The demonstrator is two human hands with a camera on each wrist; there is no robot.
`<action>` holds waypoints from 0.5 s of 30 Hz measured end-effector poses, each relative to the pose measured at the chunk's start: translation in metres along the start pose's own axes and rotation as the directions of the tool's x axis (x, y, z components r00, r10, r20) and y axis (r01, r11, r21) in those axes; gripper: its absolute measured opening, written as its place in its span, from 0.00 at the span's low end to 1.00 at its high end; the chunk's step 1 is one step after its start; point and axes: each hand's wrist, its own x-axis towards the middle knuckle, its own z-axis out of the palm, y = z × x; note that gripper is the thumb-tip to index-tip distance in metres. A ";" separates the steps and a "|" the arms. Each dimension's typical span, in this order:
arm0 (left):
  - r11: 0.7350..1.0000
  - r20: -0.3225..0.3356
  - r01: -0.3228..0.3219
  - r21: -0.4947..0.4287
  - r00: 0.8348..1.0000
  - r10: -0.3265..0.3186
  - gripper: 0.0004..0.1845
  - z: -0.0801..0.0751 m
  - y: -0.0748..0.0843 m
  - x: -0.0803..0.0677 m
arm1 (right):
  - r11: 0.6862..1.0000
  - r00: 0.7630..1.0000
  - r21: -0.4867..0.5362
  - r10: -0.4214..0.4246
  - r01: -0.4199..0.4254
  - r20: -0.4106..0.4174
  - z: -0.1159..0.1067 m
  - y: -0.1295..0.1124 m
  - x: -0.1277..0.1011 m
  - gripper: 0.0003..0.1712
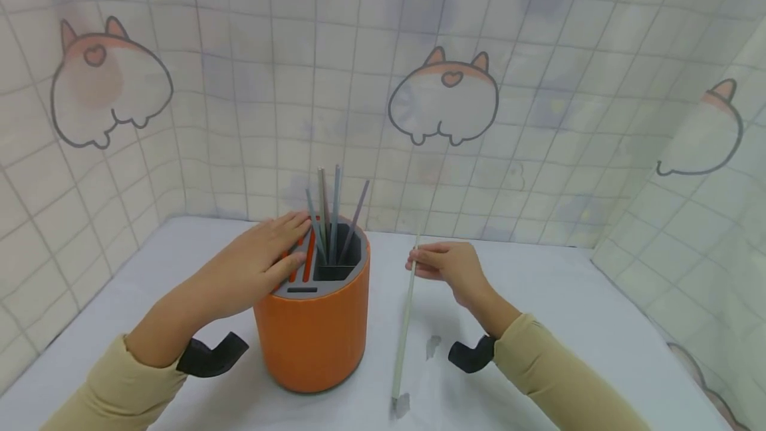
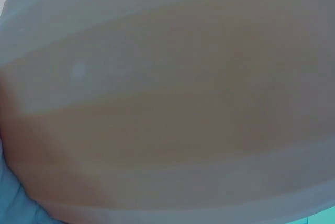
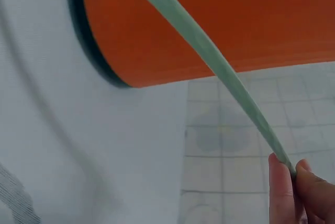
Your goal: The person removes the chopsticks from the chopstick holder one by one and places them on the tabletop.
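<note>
An orange cylindrical holder [image 1: 314,331] with a grey slotted top stands on the white table [image 1: 568,311]. Several grey sticks [image 1: 334,215] stand up in its dark opening. My left hand [image 1: 263,261] lies flat on the holder's top, fingers straight. My right hand [image 1: 445,265] pinches the upper end of a long pale green stick [image 1: 405,324], whose lower end rests on the table to the right of the holder. In the right wrist view the stick [image 3: 209,51] crosses in front of the orange holder [image 3: 235,20] to my fingertips [image 3: 282,182]. The left wrist view is a blur.
Tiled cloth walls [image 1: 538,85] with cartoon prints close in the table at the back and both sides. A small grey mark [image 1: 433,346] lies on the table beside the stick. Open table surface lies to the right.
</note>
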 end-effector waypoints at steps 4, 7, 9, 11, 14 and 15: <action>1.000 -0.003 0.003 0.001 1.000 -0.003 0.32 0.002 0.000 -0.001 | 0.994 0.994 0.028 0.106 -0.106 0.009 0.007 0.024 0.002 0.17; 1.000 -0.006 0.005 -0.003 1.000 -0.005 0.32 0.002 0.000 -0.001 | 0.989 0.989 0.041 0.142 -0.143 0.026 0.011 0.036 0.003 0.17; 1.000 -0.008 0.006 -0.004 1.000 -0.006 0.32 0.002 0.000 -0.001 | 0.986 0.986 0.039 0.162 -0.164 0.036 0.014 0.043 0.003 0.16; 1.000 -0.009 0.005 -0.006 1.000 -0.005 0.32 0.002 0.000 -0.001 | 0.983 0.983 0.034 0.179 -0.181 0.042 0.016 0.049 0.003 0.16; 1.000 -0.008 0.006 -0.008 1.000 -0.006 0.32 0.002 0.000 -0.001 | 0.980 0.979 0.012 0.198 -0.198 0.044 0.019 0.057 0.002 0.15; 1.000 -0.007 0.006 -0.008 1.000 -0.006 0.32 0.002 0.000 -0.001 | 0.980 0.979 0.008 0.200 -0.200 0.043 0.020 0.059 0.002 0.14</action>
